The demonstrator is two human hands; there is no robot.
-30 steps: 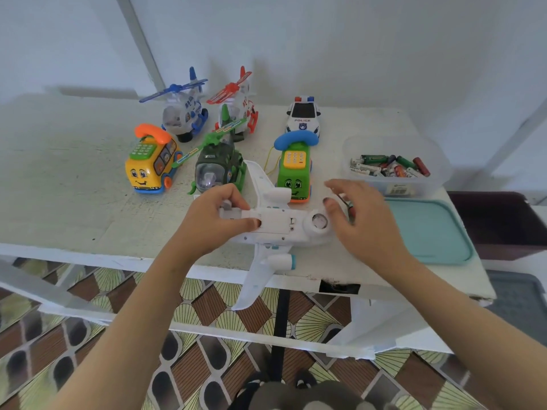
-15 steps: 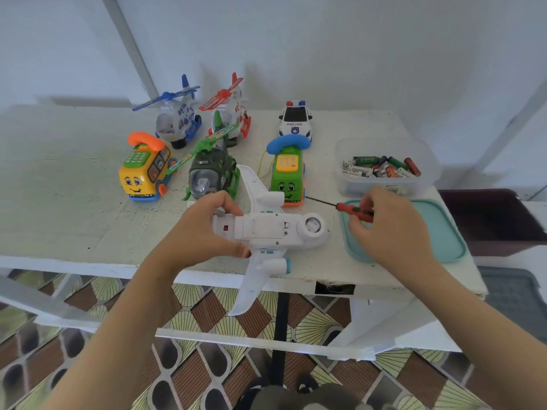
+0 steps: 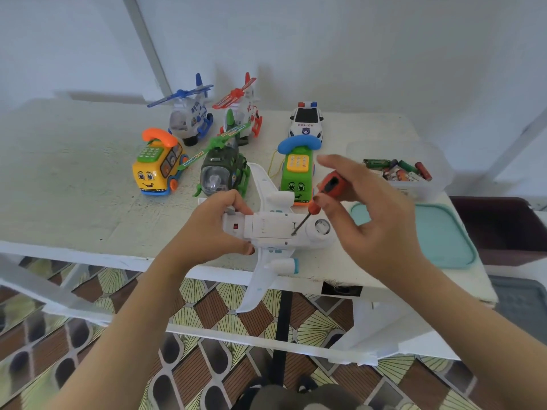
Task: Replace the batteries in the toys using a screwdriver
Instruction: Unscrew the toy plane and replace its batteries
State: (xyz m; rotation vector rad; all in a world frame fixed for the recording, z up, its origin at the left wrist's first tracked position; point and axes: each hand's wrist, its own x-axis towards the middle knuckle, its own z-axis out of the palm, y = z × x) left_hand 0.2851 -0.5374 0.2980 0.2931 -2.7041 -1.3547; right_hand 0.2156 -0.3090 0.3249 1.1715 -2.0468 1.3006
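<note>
Brace toy plane (image 3: 275, 229) with left grip (image 3: 207, 232) wrapped round its end — right grip (image 3: 370, 208) pinching screwdriver (image 3: 331, 185); seat tip squarely in cover screw (image 3: 294, 233), press down, turn slowly.

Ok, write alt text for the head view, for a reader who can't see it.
A person's left hand grips an upturned white toy airplane at a table while the right hand holds a red-handled screwdriver with its tip on the belly panel. Behind stand six other toys; to the right, a tub of batteries and a teal lid.
</note>
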